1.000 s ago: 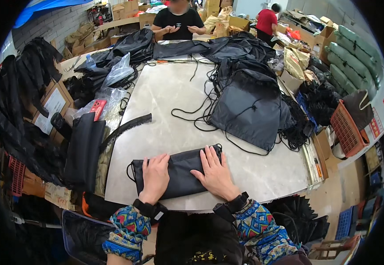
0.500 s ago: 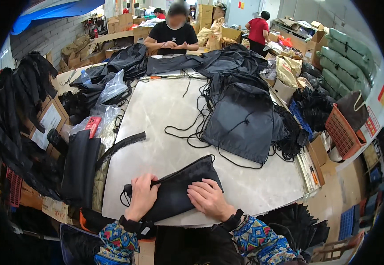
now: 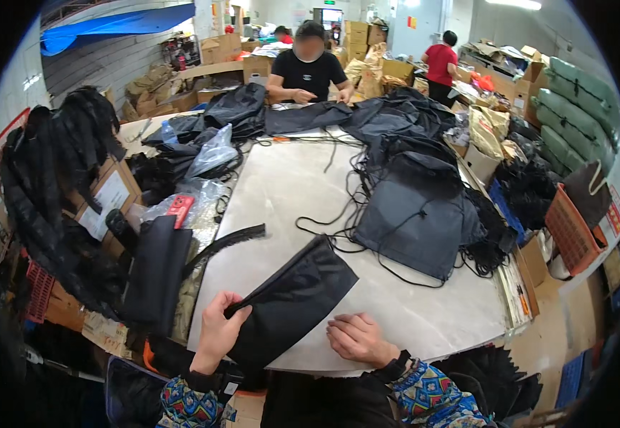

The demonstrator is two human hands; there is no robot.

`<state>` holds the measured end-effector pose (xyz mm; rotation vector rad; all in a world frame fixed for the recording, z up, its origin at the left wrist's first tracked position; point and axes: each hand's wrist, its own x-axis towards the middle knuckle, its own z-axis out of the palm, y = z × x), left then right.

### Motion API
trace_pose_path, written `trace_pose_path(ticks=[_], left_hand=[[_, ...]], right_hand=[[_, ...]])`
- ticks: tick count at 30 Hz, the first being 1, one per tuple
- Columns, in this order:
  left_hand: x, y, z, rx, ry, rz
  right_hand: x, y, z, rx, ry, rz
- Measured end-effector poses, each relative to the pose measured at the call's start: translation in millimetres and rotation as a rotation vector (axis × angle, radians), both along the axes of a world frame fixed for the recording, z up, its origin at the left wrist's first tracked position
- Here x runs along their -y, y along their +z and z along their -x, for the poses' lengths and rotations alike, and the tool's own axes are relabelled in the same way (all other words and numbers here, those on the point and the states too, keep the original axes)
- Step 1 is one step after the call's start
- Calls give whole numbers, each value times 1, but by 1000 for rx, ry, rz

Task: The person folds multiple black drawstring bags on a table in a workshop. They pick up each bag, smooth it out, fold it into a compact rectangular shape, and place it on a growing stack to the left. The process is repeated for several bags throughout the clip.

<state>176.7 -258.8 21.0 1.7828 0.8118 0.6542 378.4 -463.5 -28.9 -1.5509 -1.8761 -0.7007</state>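
Observation:
A folded black drawstring bag (image 3: 292,299) lies slanted at the table's near edge, its far end pointing up and right. My left hand (image 3: 219,328) is closed on the bag's left edge, thumb and fingers pinching the cloth. My right hand (image 3: 360,341) rests just right of the bag, apart from it, with its fingers loosely bent and nothing visible in them. Farther up the table, to the right, a pile of black drawstring bags (image 3: 413,225) lies with its cords trailing out on the tabletop (image 3: 274,189).
Black fabric strips (image 3: 60,192) hang at the left, near a folded black cloth (image 3: 156,274) and a red phone-shaped item (image 3: 180,208). One person (image 3: 308,78) works across the table. An orange basket (image 3: 570,228) and green bales (image 3: 574,114) stand at the right.
The folded bag has turned over or shifted, its far end now higher and its cord edge less visible. My right hand has come off it onto the table. The whole view has shifted slightly.

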Motion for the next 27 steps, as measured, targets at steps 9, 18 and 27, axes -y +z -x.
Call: trace_pose_path(ticks=[9,18,27], left_hand=[[-28,8,30,157,83,138],[-194,48,118,300,263,416],[-272,-47,158,-310,806,67]], right_hand=[[-8,-7,0,-91,28,26],[-2,2,7,-210,-27,90],[-11,-4,7,-247,-130,217]])
